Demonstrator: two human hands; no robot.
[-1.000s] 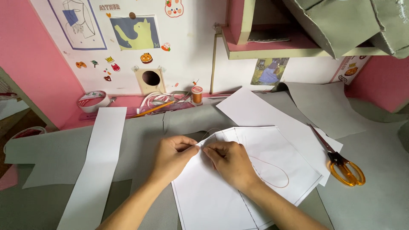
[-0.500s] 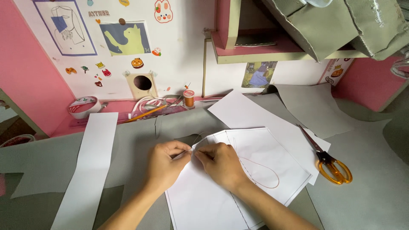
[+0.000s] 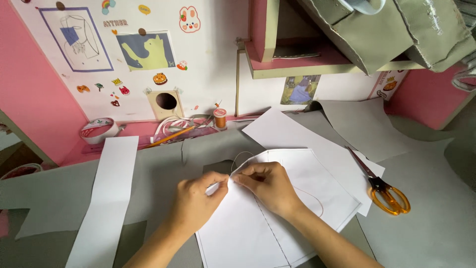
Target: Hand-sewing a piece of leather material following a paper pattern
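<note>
A thin, pale length of thread [image 3: 237,160] is pinched where the fingertips of both hands meet, just left of the frame's centre; from there it is seen to arch upward in a small loop, while a fine brownish strand trails in a curve to the right of the right wrist. The left hand [image 3: 196,203] has thumb and forefinger pressed together on the thread, and the right hand [image 3: 267,186] is closed on it in the same manner, the two sets of fingertips touching. Both hands are held over a smooth white paper pattern sheet [image 3: 248,233], marked with faint ruled lines. Beneath it a matte grey fabric [image 3: 163,168] is spread across the lower frame. A second white sheet [image 3: 297,136] is overlapped at upper right, and orange-handled scissors [image 3: 384,191] lie on its right edge. A long white paper strip [image 3: 106,193] lies at the left. A small spool of orange thread [image 3: 220,118] stands upright at upper centre.
</note>
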